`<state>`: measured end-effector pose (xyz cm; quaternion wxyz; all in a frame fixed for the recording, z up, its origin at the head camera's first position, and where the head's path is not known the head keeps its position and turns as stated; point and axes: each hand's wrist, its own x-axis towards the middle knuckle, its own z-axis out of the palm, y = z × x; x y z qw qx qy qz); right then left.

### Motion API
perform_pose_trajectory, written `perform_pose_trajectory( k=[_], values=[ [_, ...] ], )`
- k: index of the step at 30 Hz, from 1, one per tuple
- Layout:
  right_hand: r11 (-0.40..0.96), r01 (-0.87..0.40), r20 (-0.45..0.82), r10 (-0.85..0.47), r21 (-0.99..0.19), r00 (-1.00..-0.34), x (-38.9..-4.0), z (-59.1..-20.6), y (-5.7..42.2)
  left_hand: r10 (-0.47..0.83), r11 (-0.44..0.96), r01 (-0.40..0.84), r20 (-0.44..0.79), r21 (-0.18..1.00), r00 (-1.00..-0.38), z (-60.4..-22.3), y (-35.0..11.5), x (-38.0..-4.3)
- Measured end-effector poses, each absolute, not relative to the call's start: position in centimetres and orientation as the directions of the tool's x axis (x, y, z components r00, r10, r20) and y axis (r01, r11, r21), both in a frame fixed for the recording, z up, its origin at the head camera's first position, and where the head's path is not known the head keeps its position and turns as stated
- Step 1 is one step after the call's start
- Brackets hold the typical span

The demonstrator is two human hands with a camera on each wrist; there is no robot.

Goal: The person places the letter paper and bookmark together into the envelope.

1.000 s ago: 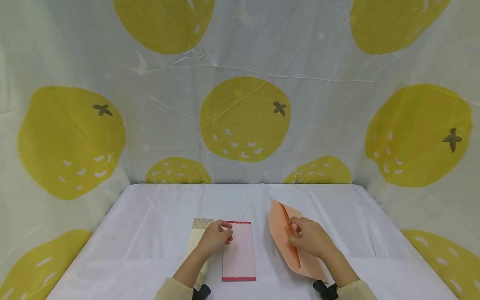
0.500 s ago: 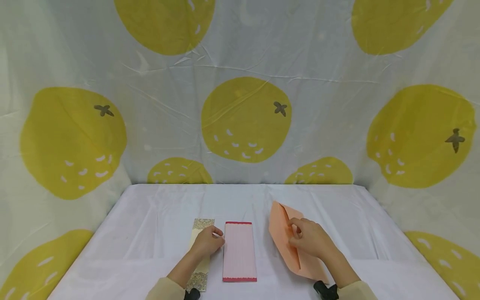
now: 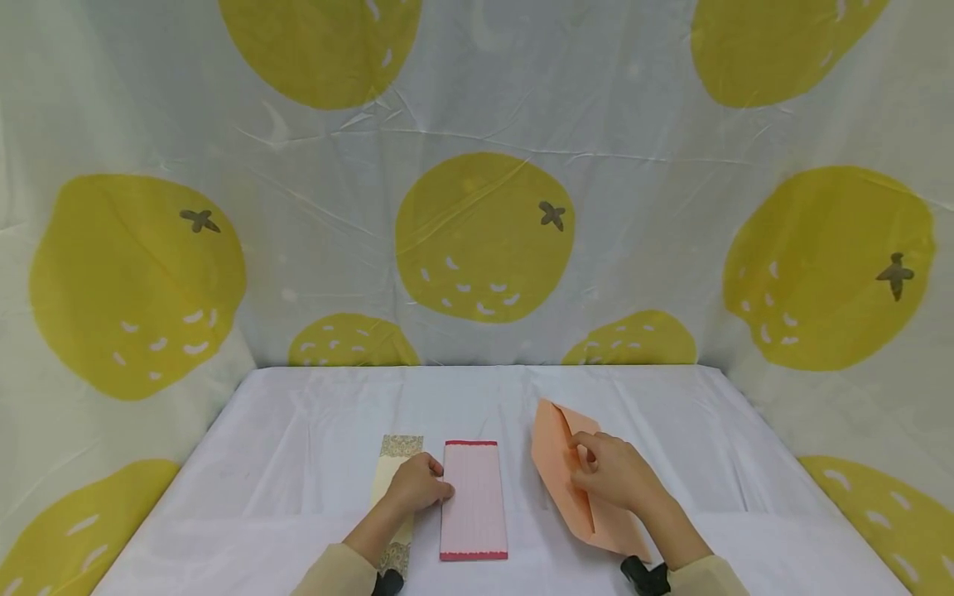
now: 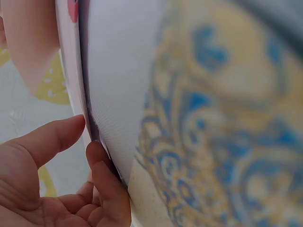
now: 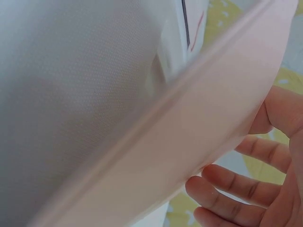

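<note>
A pink card [image 3: 474, 505] with red strips across both ends lies in the middle of the table. My left hand [image 3: 419, 484] is at its left long edge, thumb on the upper face; the left wrist view shows the thumb and a fingertip on either side of the pink edge. Beneath my left forearm lies a cream card [image 3: 387, 470] with patterned gold ends, partly hidden by the hand. Its pattern appears large in the left wrist view. My right hand [image 3: 614, 472] pinches the edge of an orange envelope [image 3: 555, 472], which stands tilted with a gap along its opening.
A white cloth [image 3: 298, 447] covers the table. Behind it and at both sides hangs a white curtain [image 3: 335, 232] printed with big yellow fruits. Dark wrist cameras sit at both sleeves.
My left hand drew back left off the pink card, then came to its left edge and set the thumb on it. My right hand and the orange envelope have stayed in place.
</note>
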<state>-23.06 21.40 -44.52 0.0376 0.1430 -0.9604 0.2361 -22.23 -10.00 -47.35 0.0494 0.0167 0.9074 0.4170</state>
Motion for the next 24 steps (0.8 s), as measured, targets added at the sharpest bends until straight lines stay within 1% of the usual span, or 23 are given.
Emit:
perform_pose_trajectory(
  k=[6, 14, 19, 24],
  values=[
    [0.844, -0.297, 0.142, -0.261, -0.447, -0.955, -22.9, -44.2, 21.3, 0.043, 0.735, -0.017, -0.072, 0.678, -0.996, -47.2, -9.5, -22.2],
    [0.843, -0.309, 0.153, -0.268, -0.441, -0.951, -22.9, -44.4, 21.4, -0.008, 0.786, -0.066, -0.096, 0.615, -0.995, -46.9, -9.0, -22.0],
    [0.846, -0.301, 0.143, -0.264, -0.44, -0.954, -22.9, -44.6, 21.4, -0.003, 0.784, -0.055, -0.085, 0.619, -0.996, -47.0, -8.9, -21.8],
    [0.845, -0.309, 0.153, -0.268, -0.436, -0.951, -22.8, -44.6, 21.3, -0.009, 0.729, -0.038, -0.047, 0.684, -0.999, -47.3, -9.2, -21.7]
  ],
)
